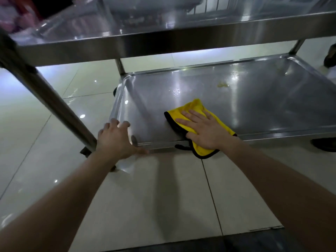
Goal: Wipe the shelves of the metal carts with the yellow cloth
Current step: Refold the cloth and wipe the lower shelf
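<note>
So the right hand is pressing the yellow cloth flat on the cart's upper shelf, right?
No: the head view shows the right hand pressing the yellow cloth flat on the cart's bottom shelf, beneath the upper shelf.

Glossy steel shelf (254,99), soft plush yellow cloth (196,110), shiny tiled floor (163,188).

The cart's lower shelf (254,99) bears a yellow cloth (193,108) at its near edge and a yellowish smear (223,85) farther back

Dim overhead light is glinting in white spots off the lower shelf (263,106) and glossy floor tiles (45,128); soft shadows are lying beneath, the upper-left corner is smearing, and straight lines are bowing.
</note>
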`<state>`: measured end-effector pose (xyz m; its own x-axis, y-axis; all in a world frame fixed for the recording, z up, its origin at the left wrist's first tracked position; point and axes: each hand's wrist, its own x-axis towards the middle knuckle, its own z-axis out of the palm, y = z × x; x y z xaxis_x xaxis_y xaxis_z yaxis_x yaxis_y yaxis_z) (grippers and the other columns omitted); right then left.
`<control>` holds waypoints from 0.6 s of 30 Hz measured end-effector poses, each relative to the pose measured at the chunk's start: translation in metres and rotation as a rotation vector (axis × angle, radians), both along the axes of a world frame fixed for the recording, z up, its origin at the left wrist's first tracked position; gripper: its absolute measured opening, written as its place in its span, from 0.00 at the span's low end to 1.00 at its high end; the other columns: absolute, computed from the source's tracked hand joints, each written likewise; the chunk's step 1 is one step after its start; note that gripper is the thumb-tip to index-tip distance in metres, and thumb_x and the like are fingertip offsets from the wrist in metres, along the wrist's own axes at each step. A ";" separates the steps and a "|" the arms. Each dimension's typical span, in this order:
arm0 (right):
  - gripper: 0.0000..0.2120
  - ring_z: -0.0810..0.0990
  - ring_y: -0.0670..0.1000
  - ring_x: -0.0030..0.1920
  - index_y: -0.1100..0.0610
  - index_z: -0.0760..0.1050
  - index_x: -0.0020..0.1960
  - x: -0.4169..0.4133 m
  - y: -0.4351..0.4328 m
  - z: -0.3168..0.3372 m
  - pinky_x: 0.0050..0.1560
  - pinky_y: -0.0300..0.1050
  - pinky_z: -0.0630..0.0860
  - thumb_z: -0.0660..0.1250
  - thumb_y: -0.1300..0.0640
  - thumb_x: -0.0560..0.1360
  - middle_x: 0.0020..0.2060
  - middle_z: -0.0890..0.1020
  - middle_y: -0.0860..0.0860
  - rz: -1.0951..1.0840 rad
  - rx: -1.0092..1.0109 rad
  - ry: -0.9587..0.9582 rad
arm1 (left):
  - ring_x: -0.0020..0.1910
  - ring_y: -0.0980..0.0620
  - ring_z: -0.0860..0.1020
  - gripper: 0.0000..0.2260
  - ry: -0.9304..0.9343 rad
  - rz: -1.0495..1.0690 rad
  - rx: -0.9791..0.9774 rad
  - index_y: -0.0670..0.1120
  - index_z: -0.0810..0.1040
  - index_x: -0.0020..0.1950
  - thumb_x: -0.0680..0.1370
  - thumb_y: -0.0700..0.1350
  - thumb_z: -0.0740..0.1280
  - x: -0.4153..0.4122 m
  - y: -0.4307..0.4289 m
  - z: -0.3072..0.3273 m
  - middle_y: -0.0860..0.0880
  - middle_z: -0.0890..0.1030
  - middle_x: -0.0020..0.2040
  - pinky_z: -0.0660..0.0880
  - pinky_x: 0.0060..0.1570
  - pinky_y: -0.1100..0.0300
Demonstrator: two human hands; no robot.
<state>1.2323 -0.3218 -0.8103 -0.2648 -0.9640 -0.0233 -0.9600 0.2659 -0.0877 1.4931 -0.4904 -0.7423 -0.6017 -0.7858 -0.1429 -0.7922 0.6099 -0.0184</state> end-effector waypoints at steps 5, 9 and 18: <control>0.32 0.45 0.47 0.86 0.34 0.49 0.85 -0.002 -0.007 -0.002 0.84 0.58 0.43 0.53 0.38 0.83 0.86 0.47 0.41 -0.026 -0.017 0.047 | 0.72 0.35 0.74 0.61 -0.053 0.117 0.218 0.46 0.62 0.82 0.58 0.71 0.85 -0.009 -0.016 0.019 0.38 0.72 0.75 0.77 0.67 0.43; 0.37 0.47 0.47 0.86 0.31 0.50 0.84 -0.004 -0.032 -0.008 0.83 0.61 0.46 0.43 0.32 0.74 0.86 0.49 0.40 -0.063 -0.022 -0.002 | 0.68 0.40 0.77 0.61 -0.111 0.042 0.160 0.46 0.65 0.80 0.56 0.74 0.83 -0.015 -0.025 0.020 0.43 0.78 0.70 0.79 0.64 0.45; 0.35 0.44 0.52 0.86 0.34 0.48 0.85 0.023 -0.178 -0.003 0.81 0.70 0.41 0.44 0.33 0.78 0.87 0.45 0.44 -0.047 0.032 -0.087 | 0.59 0.38 0.80 0.53 -0.042 0.058 0.133 0.47 0.65 0.70 0.58 0.72 0.85 -0.008 -0.032 0.000 0.42 0.81 0.59 0.81 0.59 0.43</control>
<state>1.2558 -0.4996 -0.8138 -0.3057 -0.9489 -0.0784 -0.9355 0.3147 -0.1607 1.4848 -0.5223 -0.7419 -0.5468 -0.7919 -0.2718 -0.8267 0.5621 0.0257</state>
